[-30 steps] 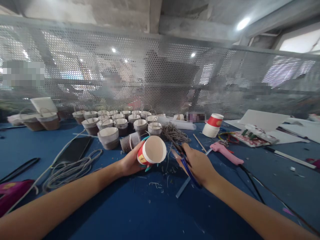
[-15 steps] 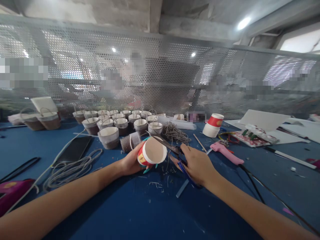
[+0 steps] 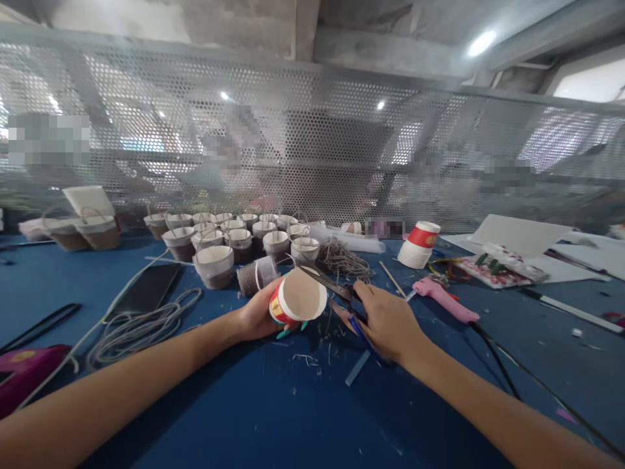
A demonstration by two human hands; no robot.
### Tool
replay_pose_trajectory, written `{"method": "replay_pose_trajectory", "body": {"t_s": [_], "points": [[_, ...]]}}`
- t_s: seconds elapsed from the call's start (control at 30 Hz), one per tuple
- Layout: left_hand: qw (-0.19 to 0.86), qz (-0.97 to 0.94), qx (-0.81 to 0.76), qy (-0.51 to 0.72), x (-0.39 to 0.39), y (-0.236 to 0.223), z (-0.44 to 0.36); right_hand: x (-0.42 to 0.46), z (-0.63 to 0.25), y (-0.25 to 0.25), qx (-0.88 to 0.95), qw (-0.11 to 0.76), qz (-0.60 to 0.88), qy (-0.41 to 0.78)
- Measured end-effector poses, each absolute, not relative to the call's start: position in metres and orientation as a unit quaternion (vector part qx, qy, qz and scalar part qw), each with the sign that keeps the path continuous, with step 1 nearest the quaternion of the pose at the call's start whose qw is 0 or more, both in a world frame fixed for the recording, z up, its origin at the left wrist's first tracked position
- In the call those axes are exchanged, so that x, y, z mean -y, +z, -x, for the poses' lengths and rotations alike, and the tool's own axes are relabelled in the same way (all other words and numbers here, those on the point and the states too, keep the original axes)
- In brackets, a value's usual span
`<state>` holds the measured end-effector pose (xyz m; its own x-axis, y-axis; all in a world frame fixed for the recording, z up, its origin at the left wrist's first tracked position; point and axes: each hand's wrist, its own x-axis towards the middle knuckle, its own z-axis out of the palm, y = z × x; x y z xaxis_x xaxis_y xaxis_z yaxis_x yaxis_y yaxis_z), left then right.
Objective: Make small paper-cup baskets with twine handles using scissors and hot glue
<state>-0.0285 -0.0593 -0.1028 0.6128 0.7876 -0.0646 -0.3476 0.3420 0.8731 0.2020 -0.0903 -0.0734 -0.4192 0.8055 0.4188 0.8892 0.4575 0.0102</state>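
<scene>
My left hand (image 3: 261,314) is wrapped round a red and white paper cup (image 3: 303,297), tilted so its mouth faces me. In my right hand (image 3: 388,322) is a pair of scissors (image 3: 360,320) with blue handles and dark blades. The blades are spread, one lying across the cup's rim at the upper right and the other below it, outside the cup. Just behind my left hand, a twine-wrapped cup (image 3: 258,275) lies on its side. A tangle of grey-brown twine (image 3: 344,258) lies beyond the scissors.
Several small handled buckets (image 3: 215,266) stand in rows behind. At right are stacked paper cups (image 3: 418,245), a pink glue gun (image 3: 445,299) with its cable, and white boards (image 3: 520,236). On the left lie a black phone (image 3: 146,290), coiled grey cord (image 3: 141,332) and a magenta object (image 3: 32,374).
The scissors moved left and their spread blades came over the cup's rim; over the last half second they stay there. The cup has barely moved, and the view shifted slightly.
</scene>
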Motion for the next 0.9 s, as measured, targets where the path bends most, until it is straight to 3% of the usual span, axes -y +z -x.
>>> {"method": "replay_pose_trajectory", "body": {"t_s": [0.9], "points": [[0.776,-0.476,-0.218,0.351,0.0621,-0.1018,0.0288,0.0912,-0.2029,-0.0729,0.849,0.180,0.479,-0.128]]}}
